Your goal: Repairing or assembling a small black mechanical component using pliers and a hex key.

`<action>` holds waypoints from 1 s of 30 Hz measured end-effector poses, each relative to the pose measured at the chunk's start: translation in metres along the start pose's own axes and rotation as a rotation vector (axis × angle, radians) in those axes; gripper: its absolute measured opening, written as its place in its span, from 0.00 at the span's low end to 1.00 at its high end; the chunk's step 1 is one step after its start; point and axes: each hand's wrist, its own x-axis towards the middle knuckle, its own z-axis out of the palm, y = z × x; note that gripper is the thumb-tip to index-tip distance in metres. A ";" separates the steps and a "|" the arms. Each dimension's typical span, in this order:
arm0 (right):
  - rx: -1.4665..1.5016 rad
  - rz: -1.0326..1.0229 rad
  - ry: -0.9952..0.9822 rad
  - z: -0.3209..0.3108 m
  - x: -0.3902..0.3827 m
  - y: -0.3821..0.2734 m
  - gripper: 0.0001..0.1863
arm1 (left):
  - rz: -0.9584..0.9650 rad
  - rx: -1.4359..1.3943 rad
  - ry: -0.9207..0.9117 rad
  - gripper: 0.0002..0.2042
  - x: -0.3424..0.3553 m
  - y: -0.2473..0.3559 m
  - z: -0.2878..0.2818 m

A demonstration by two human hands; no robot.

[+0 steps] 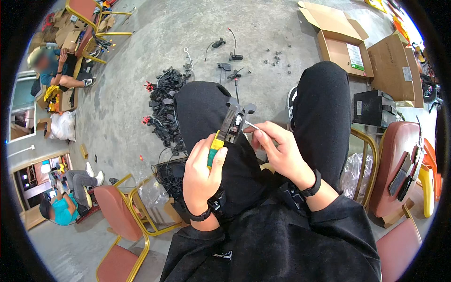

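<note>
My left hand (202, 176) is closed round the yellow and green handle of a tool (217, 151), which looks like pliers, with dark grey metal jaws pointing up and away from me between my knees. A small black part with a silver middle (239, 120) sits at the jaws; whether it is clamped is unclear. My right hand (277, 150) pinches a thin silver rod (252, 125) whose far end reaches the black part. Beyond my knees, several small black devices with short cables (236, 57) and small loose metal pieces (277, 58) lie on the concrete floor (197, 23).
A pile of black cables (164, 103) lies left of my left knee. Cardboard boxes (390, 70) and a black case (373, 108) stand at right. Padded chairs (117, 211) flank me on both sides, black tools on the right one (383, 188). Two people (66, 207) sit along the left.
</note>
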 end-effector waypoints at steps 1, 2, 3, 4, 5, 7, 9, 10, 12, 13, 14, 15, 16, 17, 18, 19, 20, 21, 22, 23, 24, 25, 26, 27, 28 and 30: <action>-0.088 -0.058 0.034 0.000 0.000 0.001 0.09 | 0.011 -0.001 0.011 0.14 0.000 0.000 0.000; -0.074 -0.088 0.028 0.000 0.001 0.001 0.09 | 0.011 -0.004 0.011 0.14 0.001 0.000 -0.001; -0.205 -0.183 0.082 -0.001 0.001 0.002 0.09 | -0.007 -0.005 -0.003 0.13 0.001 0.000 -0.001; -0.344 -0.273 0.142 -0.002 0.002 0.003 0.10 | 0.011 -0.009 0.009 0.13 0.000 0.000 0.000; -0.336 -0.277 0.135 -0.003 0.002 0.004 0.10 | 0.024 0.002 0.012 0.13 0.001 0.000 0.000; -0.524 -0.365 0.197 -0.004 0.003 0.004 0.13 | 0.036 0.013 0.013 0.13 0.000 0.000 0.001; -0.422 -0.348 0.155 -0.005 0.003 0.004 0.11 | 0.034 0.021 0.011 0.13 0.000 0.001 0.002; -0.327 -0.300 0.127 -0.004 0.003 0.003 0.11 | 0.050 0.017 0.025 0.13 0.001 0.000 0.002; 0.147 0.035 -0.028 -0.007 0.001 0.000 0.11 | 0.030 0.021 -0.004 0.14 0.001 0.000 0.001; 0.565 0.437 -0.169 -0.008 -0.001 -0.002 0.13 | 0.046 0.019 0.009 0.14 0.001 0.000 0.001; 0.609 0.382 -0.186 -0.009 -0.001 -0.003 0.13 | 0.028 0.004 -0.001 0.14 0.001 -0.001 0.000; 0.571 0.366 -0.189 -0.009 -0.002 -0.004 0.16 | -0.003 -0.014 -0.023 0.14 0.001 -0.001 0.000; 0.528 0.358 -0.169 -0.008 -0.002 -0.004 0.19 | 0.012 -0.011 -0.009 0.14 0.001 -0.001 0.000; 0.423 0.345 -0.140 -0.008 -0.003 -0.005 0.15 | 0.013 -0.015 -0.006 0.14 0.001 -0.001 0.000; 0.429 0.342 -0.161 -0.007 -0.003 -0.004 0.15 | -0.001 -0.022 -0.016 0.14 0.001 -0.001 0.000; 0.272 0.194 -0.091 -0.004 -0.001 -0.003 0.13 | 0.014 -0.020 -0.002 0.14 0.001 -0.001 0.000; 0.095 0.095 -0.033 -0.002 0.000 -0.002 0.12 | 0.015 -0.024 0.000 0.14 0.001 -0.001 0.000; -0.032 0.024 0.005 -0.002 0.000 0.000 0.09 | 0.000 -0.031 -0.010 0.14 0.001 -0.002 0.000; -0.016 -0.030 0.013 -0.002 0.001 0.001 0.09 | 0.016 -0.029 0.000 0.14 0.001 -0.001 0.000; -0.123 -0.130 0.049 -0.002 0.001 0.002 0.09 | 0.019 -0.022 0.004 0.14 0.001 -0.001 0.000; -0.229 -0.217 0.104 -0.002 0.001 0.003 0.10 | 0.006 -0.012 -0.005 0.14 0.001 -0.001 0.000; -0.229 -0.229 0.085 -0.003 0.000 0.004 0.10 | 0.023 -0.014 0.008 0.14 0.001 -0.001 0.000; -0.264 -0.224 0.094 -0.004 0.000 0.004 0.10 | 0.019 -0.016 0.001 0.14 0.002 -0.001 0.000; -0.298 -0.218 0.104 -0.004 -0.001 0.004 0.11 | 0.001 -0.020 -0.019 0.14 0.002 -0.001 0.000; -0.298 -0.217 0.105 -0.004 -0.001 0.004 0.11 | 0.016 -0.018 -0.007 0.14 0.002 -0.001 0.000; -0.407 -0.256 0.135 -0.004 0.000 0.003 0.14 | 0.009 -0.007 -0.011 0.14 0.002 0.000 0.000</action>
